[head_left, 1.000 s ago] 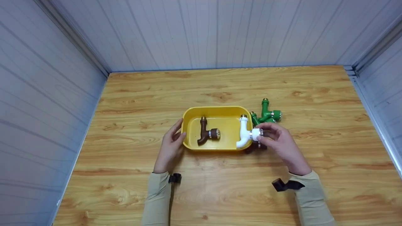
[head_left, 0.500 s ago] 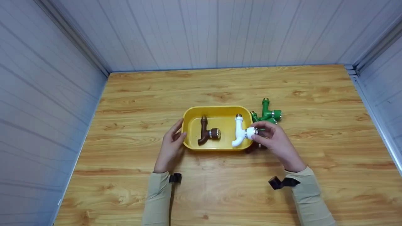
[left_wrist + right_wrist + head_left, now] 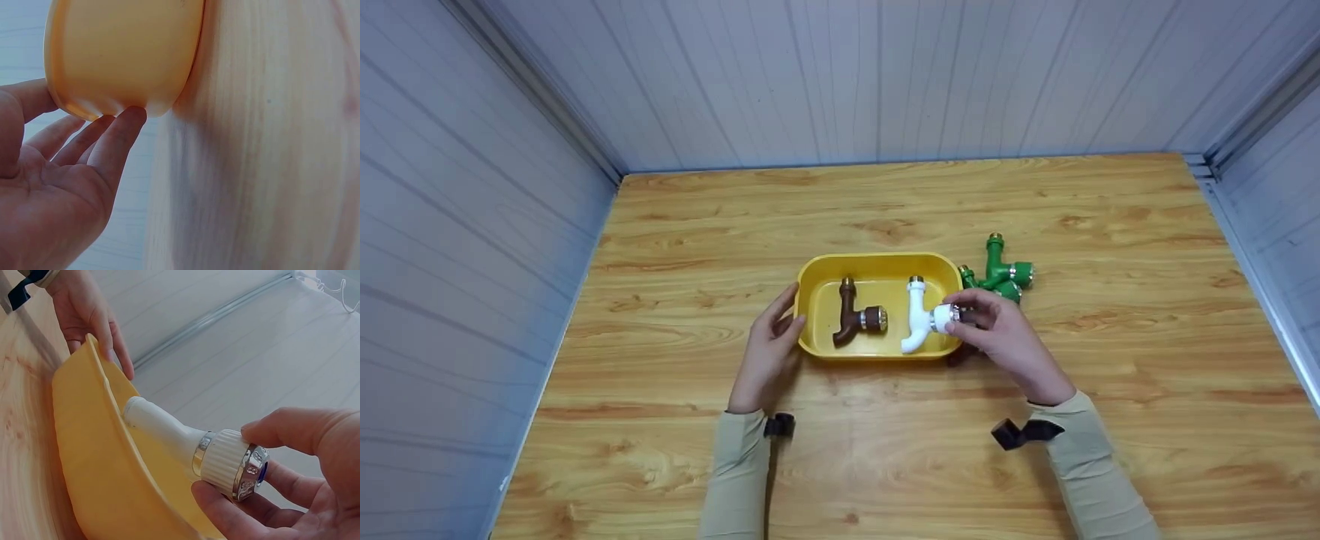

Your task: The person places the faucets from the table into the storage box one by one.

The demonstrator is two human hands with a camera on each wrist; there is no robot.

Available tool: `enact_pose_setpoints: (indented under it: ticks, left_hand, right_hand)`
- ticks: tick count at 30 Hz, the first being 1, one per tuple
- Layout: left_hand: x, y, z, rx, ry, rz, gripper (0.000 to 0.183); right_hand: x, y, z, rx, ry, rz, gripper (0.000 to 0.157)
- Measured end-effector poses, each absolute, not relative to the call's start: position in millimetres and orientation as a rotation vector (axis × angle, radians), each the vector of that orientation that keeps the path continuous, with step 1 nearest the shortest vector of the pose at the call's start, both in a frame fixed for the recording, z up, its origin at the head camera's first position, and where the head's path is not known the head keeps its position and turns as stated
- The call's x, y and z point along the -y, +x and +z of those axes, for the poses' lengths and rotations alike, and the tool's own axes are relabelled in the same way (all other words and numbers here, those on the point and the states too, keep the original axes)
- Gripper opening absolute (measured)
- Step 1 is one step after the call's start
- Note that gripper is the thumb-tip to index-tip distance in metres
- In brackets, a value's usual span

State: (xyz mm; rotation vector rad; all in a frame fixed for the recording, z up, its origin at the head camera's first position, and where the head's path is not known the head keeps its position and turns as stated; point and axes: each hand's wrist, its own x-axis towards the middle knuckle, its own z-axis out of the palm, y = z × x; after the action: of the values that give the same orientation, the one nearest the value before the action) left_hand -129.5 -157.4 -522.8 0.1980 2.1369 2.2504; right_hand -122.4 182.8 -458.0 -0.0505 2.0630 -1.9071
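My right hand (image 3: 997, 330) pinches the ribbed knob of a white faucet (image 3: 916, 319) between thumb and fingers. The faucet hangs over the right half of a yellow plastic bin (image 3: 877, 259), its spout toward me and its brass-coloured threaded end pointing away. In the right wrist view, the faucet (image 3: 163, 430) slopes past the bin's rim, its lower part hidden by the wall. My left hand (image 3: 769, 345) holds the bin's left end, thumb at the rim and fingers against the outer wall (image 3: 124, 50). A brown faucet (image 3: 847, 319) lies inside the bin, on the left.
Green faucets (image 3: 997, 266) lie piled on the wooden table (image 3: 720, 225) just right of the bin. Something dark brown (image 3: 960, 355) shows partly beneath my right hand. Pale panel walls (image 3: 840, 82) stand behind and on both sides.
My right hand has carried the white faucet leftward, from the bin's right rim to further over its inside. My left hand and the bin have stayed put.
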Motion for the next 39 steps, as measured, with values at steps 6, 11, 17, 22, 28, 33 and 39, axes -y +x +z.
enact_pose_setpoints:
  ticks: [6,11,17,22,28,33,39]
  left_hand:
    - [157,-129,-523,-2.125,0.185,2.262,0.053]
    - [157,-129,-522,-2.115,0.164,2.266,0.053]
    - [156,-128,-522,-2.079,0.168,2.286,0.053]
    - [156,-129,-523,-2.053,0.193,2.311,0.053]
    - [156,-129,-524,-2.053,0.172,2.313,0.053]
    - [155,-128,-523,-2.050,0.134,2.317,0.053]
    - [154,-128,-522,-2.042,0.118,2.309,0.053]
  right_hand:
    - [-177,-124,-459,-2.027,-0.036,-1.919,0.038]
    - [-173,-126,-462,-2.043,-0.060,-1.927,0.038]
    - [-171,-127,-467,-2.028,-0.060,-1.930,0.038]
    - [-169,-128,-467,-2.042,-0.047,-1.894,0.040]
    - [-165,-130,-465,-2.113,-0.063,-1.833,0.039]
    - [-161,-133,-464,-2.146,-0.034,-1.773,0.041]
    - [-156,-137,-467,-2.157,-0.051,-1.760,0.039]
